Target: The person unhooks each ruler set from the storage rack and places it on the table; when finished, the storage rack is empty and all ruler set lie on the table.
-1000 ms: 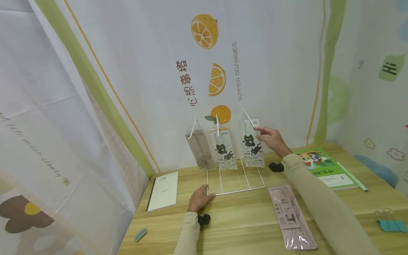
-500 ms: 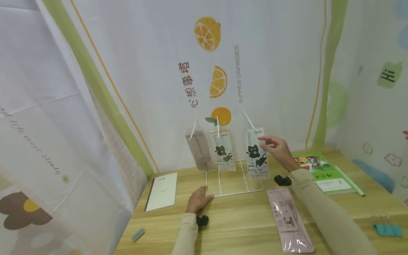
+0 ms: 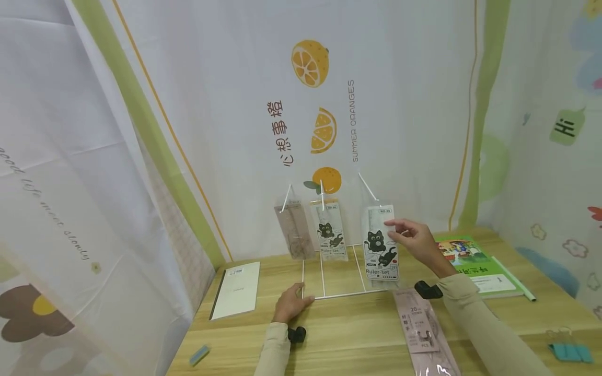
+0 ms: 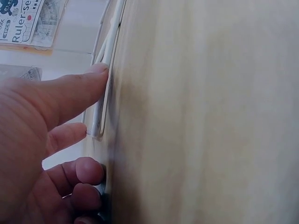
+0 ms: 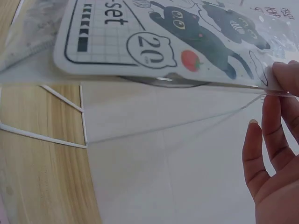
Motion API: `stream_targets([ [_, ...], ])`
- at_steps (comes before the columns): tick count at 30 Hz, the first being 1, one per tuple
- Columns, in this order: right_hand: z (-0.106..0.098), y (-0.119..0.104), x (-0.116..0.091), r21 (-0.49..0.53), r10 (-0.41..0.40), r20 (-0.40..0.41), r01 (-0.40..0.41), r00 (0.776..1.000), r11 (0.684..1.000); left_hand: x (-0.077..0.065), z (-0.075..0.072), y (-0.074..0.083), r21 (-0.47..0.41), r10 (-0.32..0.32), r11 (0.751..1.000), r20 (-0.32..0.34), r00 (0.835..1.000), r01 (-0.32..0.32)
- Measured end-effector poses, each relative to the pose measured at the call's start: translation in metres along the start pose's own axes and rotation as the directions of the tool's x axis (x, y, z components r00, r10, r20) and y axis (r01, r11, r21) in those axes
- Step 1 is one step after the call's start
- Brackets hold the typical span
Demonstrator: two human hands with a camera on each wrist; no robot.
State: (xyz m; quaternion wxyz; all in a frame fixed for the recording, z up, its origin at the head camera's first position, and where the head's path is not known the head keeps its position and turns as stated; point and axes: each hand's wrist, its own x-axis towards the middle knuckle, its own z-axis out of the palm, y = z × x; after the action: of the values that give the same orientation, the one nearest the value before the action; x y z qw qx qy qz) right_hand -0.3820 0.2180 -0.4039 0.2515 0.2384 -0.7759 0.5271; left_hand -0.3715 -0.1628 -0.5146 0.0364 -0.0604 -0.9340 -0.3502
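My right hand (image 3: 416, 240) pinches the right edge of a clear-packed ruler set (image 3: 382, 245) with black cats on its card. The thumb lies over the pack and a finger under it in the right wrist view. Its top is at the tip of the right-hand hook (image 3: 368, 186) of a white wire rack (image 3: 345, 295); whether the hook still passes through it I cannot tell. On the rack's front left corner, my left hand (image 4: 51, 112) holds the base wire between thumb and finger. Another cat ruler set (image 3: 331, 230) and a pinkish ruler set (image 3: 292, 230) hang from the other hooks.
A pink ruler pack (image 3: 423, 329) lies in front of the rack, under the right forearm's side. Left is a white notebook (image 3: 236, 290) and a small blue eraser-like block (image 3: 199, 355). Right are a green book (image 3: 479, 266), a pale green stick (image 3: 514, 279) and a teal binder clip (image 3: 570, 352).
My right hand has drawn the right-hand cat ruler set forward along its hook to the tip, nearer to me. My left hand stays at the rack's corner. The head view has tilted up slightly.
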Motion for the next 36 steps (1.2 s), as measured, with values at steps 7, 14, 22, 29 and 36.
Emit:
stream_targets([
  [7, -0.002, -0.010, -0.010, -0.019, -0.006, -0.031, 0.005, 0.999, 1.000, -0.002, 0.001, -0.004, 0.023, 0.018, 1.000, -0.009, 1.000, -0.017],
  [14, -0.004, -0.023, -0.016, -0.016, -0.021, -0.052, 0.020, 0.998, 1.000, -0.003, 0.001, -0.004, 0.029, 0.010, 1.000, -0.017, 1.000, -0.009],
  [22, -0.002, -0.024, -0.043, 0.038, 0.133, -0.054, -0.131, 0.990, 0.991, -0.003, 0.002, -0.002, 0.026, 0.013, 1.000, -0.012, 1.000, -0.013],
  [29, 0.016, -0.012, -0.075, 0.045, 0.420, 0.033, -0.421, 0.907, 0.906, -0.002, 0.001, -0.002, 0.035, 0.021, 0.999, -0.019, 1.000, -0.020],
  [36, 0.036, 0.003, -0.099, 0.097, 0.599, 0.175, -0.619, 0.781, 0.779, 0.000, 0.000, 0.001, 0.028, 0.019, 0.999, -0.013, 1.000, -0.019],
])
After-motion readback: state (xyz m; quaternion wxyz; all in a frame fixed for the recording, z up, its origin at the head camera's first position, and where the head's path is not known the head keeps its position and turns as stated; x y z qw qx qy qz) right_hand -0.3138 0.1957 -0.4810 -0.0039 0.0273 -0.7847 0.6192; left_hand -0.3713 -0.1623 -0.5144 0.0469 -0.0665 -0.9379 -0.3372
